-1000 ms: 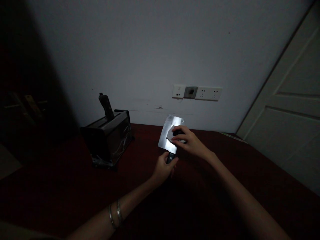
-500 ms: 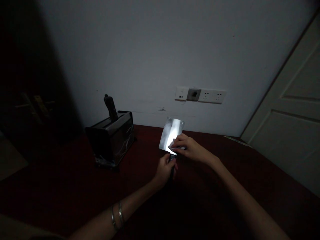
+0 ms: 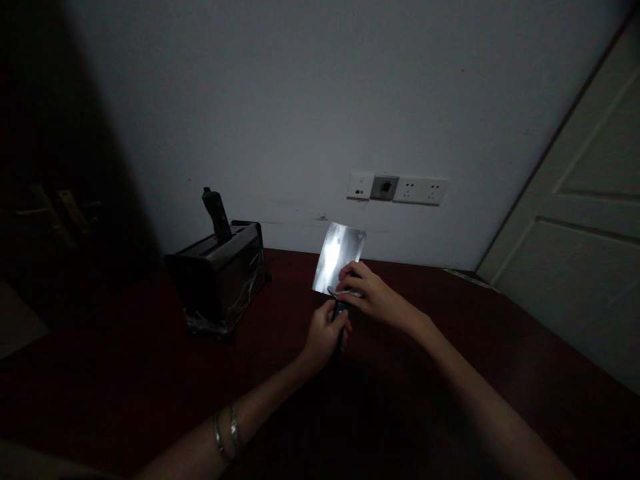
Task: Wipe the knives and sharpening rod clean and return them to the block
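Note:
A cleaver (image 3: 336, 253) with a broad shiny blade is held up over the table, blade pointing away from me. My left hand (image 3: 325, 330) is closed around its black handle. My right hand (image 3: 367, 287) pinches a small white cloth or tissue (image 3: 345, 291) against the lower part of the blade, close to the handle. The fingers of that hand cover part of the cloth and the blade's right edge.
To the left a knife block (image 3: 220, 280) stands on the dark red table (image 3: 410, 373), with a black-handled knife (image 3: 217, 215) in it. Sockets (image 3: 397, 189) are set in the wall behind. A white door (image 3: 590, 227) is at the right.
The cleaver has tilted a little, and the bright reflection on its blade has shifted up and left. Both hands have moved slightly up and left in view, the cloth staying near the handle end.

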Demonstrator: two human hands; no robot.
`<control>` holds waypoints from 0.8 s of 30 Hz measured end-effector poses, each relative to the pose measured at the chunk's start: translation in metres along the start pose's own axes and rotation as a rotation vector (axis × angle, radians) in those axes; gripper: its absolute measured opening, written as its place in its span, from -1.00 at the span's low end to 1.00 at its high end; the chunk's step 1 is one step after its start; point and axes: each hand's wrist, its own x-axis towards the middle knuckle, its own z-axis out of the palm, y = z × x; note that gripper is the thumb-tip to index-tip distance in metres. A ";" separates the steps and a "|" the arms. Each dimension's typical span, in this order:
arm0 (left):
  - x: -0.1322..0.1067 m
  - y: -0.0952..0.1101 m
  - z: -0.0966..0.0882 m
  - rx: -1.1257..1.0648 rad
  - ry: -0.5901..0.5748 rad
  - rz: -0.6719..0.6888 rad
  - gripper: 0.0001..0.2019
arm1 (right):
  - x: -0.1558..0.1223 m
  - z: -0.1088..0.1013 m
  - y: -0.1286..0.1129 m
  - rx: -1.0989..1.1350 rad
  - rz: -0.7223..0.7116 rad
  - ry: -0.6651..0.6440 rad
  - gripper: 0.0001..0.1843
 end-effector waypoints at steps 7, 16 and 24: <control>-0.004 0.004 0.004 -0.005 -0.042 -0.026 -0.71 | -0.004 -0.019 -0.006 -0.034 -0.002 -0.174 -0.88; -0.004 0.003 0.004 -0.085 -0.025 -0.070 -0.71 | 0.000 -0.007 -0.009 -0.064 -0.042 -0.127 -0.83; -0.008 0.006 0.005 -0.170 -0.062 -0.074 -0.72 | -0.006 -0.033 -0.013 -0.012 -0.012 -0.213 -0.89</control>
